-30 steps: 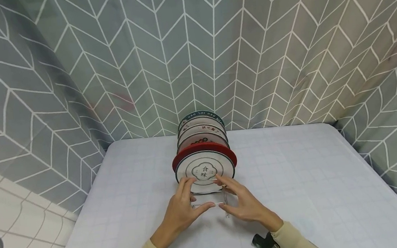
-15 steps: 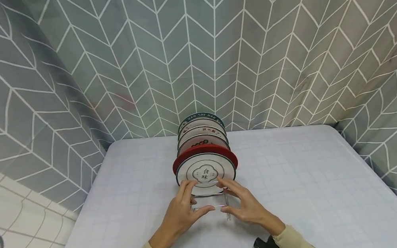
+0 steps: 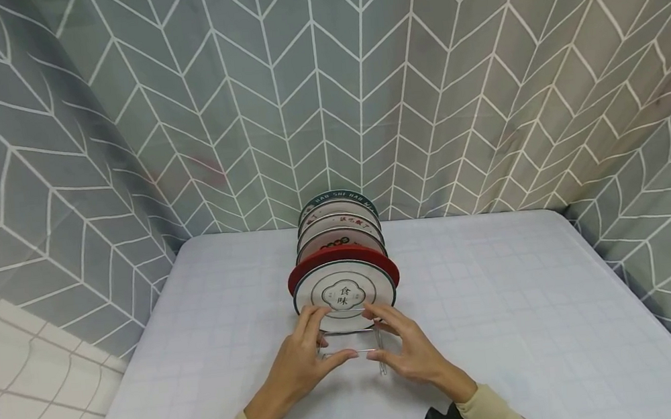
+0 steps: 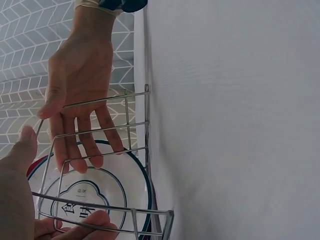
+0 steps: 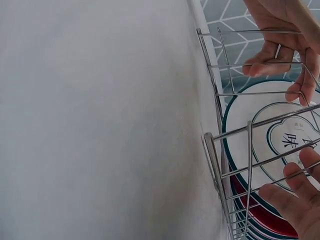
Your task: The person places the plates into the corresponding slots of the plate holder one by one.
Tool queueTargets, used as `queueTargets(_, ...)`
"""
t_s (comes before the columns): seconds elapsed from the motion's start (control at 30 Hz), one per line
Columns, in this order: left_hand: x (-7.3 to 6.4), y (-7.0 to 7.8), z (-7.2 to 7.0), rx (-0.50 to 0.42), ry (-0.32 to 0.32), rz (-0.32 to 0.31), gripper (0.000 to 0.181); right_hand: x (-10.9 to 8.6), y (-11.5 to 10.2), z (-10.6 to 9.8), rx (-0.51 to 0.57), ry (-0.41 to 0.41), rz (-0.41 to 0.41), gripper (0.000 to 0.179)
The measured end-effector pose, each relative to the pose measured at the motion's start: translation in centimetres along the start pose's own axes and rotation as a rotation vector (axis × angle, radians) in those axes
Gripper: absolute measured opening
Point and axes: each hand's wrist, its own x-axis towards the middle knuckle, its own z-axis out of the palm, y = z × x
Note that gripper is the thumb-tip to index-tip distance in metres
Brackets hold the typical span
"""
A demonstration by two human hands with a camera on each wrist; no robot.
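Observation:
A silver wire dish rack (image 3: pixel 382 361) lies at the middle of the white table, holding a row of upright plates. My left hand (image 3: pixel 302 362) grips its left front end, thumb at a low crosswire and fingers round the upper wires. Mirroring it on the other side, my right hand (image 3: pixel 414 351) holds the right front end. Facing me is a white plate (image 3: pixel 343 290) with dark rings and characters in the centre. Right behind it shows the rim of a red plate (image 3: pixel 340 255). The left wrist view shows the bent rack wires (image 4: pixel 147 120) between both hands.
Behind the red plate stand several pale plates (image 3: pixel 339 221) with dark rims; the rearmost plate (image 3: pixel 339 195) has a green lettered rim. A white cloth covers the table (image 3: pixel 490 302). Grey patterned curtains (image 3: pixel 336 88) hang at the back and sides.
The rack with its plates has come slightly nearer to me, both hands moving along with it. Their hold looks the same throughout.

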Motion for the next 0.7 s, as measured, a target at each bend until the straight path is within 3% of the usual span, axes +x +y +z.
queueTargets(0.7,0.21,-0.48,0.25,0.010,0.007,0.002,0.083,0.43,0.36,-0.13,-0.071,-0.029,0.047,0.077)
